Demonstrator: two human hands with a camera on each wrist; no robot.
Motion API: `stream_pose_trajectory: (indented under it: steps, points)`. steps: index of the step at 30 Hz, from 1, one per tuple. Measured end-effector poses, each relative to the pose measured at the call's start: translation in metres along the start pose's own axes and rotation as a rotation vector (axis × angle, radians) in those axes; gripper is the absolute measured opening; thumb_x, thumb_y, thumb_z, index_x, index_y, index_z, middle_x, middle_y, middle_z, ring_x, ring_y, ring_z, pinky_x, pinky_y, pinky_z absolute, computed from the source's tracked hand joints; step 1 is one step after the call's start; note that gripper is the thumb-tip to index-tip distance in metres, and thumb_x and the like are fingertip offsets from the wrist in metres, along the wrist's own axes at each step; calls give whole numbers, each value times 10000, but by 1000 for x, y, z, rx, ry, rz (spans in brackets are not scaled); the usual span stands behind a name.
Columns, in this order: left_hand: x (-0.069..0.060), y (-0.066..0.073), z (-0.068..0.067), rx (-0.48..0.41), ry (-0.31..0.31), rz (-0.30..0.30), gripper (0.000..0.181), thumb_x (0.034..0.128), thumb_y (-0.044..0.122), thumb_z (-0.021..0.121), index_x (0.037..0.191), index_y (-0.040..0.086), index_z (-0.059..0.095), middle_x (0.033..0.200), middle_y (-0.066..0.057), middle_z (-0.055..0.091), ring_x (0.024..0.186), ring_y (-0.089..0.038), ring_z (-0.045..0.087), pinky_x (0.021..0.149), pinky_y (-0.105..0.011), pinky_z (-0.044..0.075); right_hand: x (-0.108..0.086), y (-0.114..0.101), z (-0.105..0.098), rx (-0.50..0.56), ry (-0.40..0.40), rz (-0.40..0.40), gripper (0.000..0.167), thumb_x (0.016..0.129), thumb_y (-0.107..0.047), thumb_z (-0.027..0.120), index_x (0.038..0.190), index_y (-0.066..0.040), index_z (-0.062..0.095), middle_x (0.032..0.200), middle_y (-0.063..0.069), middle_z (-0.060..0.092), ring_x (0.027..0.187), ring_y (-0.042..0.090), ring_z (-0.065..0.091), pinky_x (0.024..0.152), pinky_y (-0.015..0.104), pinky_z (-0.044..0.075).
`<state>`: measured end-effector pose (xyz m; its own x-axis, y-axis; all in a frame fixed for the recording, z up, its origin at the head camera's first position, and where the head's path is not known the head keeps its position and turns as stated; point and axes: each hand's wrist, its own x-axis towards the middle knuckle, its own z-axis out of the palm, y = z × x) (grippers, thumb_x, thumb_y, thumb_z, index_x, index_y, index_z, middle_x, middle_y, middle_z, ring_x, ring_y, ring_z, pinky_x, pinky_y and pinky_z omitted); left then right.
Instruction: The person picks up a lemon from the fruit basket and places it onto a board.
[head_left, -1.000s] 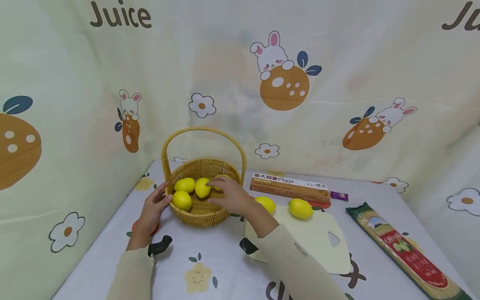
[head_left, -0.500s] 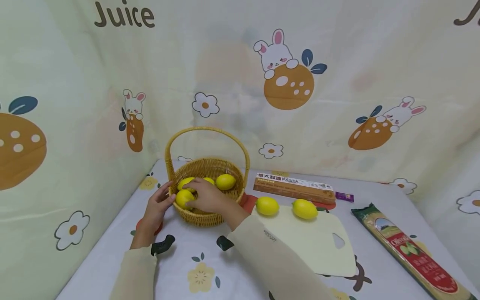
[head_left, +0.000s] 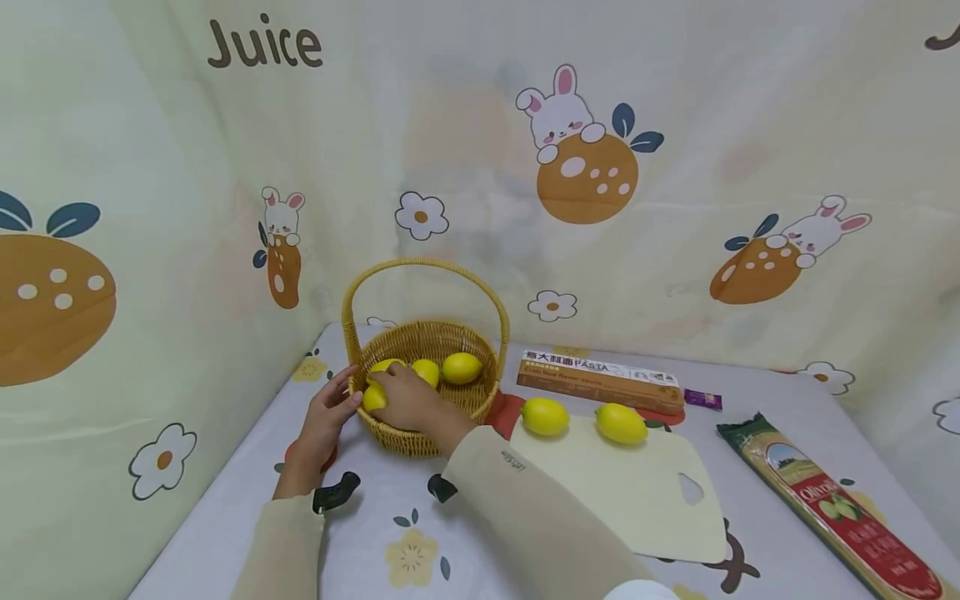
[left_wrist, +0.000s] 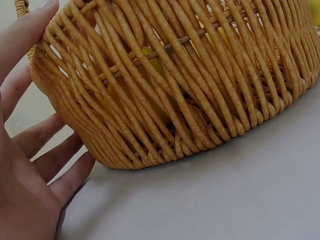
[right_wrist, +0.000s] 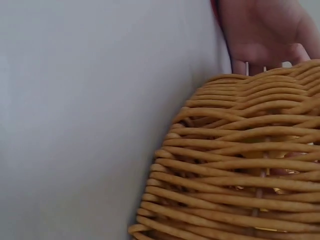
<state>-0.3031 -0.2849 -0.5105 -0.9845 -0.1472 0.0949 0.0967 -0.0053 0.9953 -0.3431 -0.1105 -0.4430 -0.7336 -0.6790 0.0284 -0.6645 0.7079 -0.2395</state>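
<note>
A wicker basket (head_left: 411, 442) stands left of centre in the head view, its arched handle (head_left: 426, 262) upright. Inside it are four lemons: one toward the basket's right (head_left: 462, 367), one in the middle (head_left: 427, 372), one behind the fingers at the left (head_left: 385, 365), and the front-left lemon (head_left: 373, 399). The right hand (head_left: 414, 402) reaches in over the front wall and grips that front-left lemon, fingers bent over it; its thumb is hidden. The left hand (head_left: 322, 419) grasps nothing; its fingers lie extended and spread against the basket's outer left side, and the left wrist view shows its thumb at the rim, upper left of the frame

Right of centre, two more lemons (head_left: 545, 416) (head_left: 622, 424) sit at the upper edge of a cream cutting board (head_left: 630, 492). Above the board lies a pasta box (head_left: 600, 382), with a small purple packet (head_left: 703, 399) just beside its right end. A long bag with a red label (head_left: 832, 504) slants toward the lower right corner
</note>
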Motion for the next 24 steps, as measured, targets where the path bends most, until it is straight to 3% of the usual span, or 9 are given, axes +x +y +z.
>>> stream_pose_trajectory:
  steps: [5, 12, 19, 24]
  points:
    - [0, 2, 3, -10, 7, -2, 585, 954, 224, 646, 1487, 167, 413, 1514, -78, 364, 1369, -244, 338, 1092, -447, 328, 1, 0, 4, -25, -39, 44, 582, 951, -469, 559, 1467, -228, 441, 1382, 92, 460, 1220, 214, 482, 1004, 395, 428]
    - [-2, 3, 3, 3, 5, -15, 600, 949, 225, 653, 1492, 175, 404, 1533, -48, 336, 1375, -235, 329, 1097, -440, 321, -4, 3, 2, 68, -116, 59, 534, 984, -428, 515, 1487, -281, 410, 1431, 67, 454, 1244, 203, 484, 1025, 447, 411]
    - [-2, 3, 4, 16, -2, -17, 617, 938, 269, 667, 1492, 188, 408, 1532, -46, 338, 1375, -239, 327, 1100, -443, 315, -10, 9, -2, 120, -94, 48, 539, 974, -284, 586, 1484, -252, 415, 1425, 67, 459, 1249, 197, 472, 1029, 428, 412]
    - [-4, 4, 3, 38, 11, -19, 608, 943, 276, 658, 1492, 195, 410, 1529, -74, 340, 1386, -260, 307, 1101, -468, 306, -19, 14, -10, 143, -33, 43, 608, 911, -169, 678, 1465, -234, 437, 1414, 86, 442, 1197, 201, 504, 996, 391, 441]
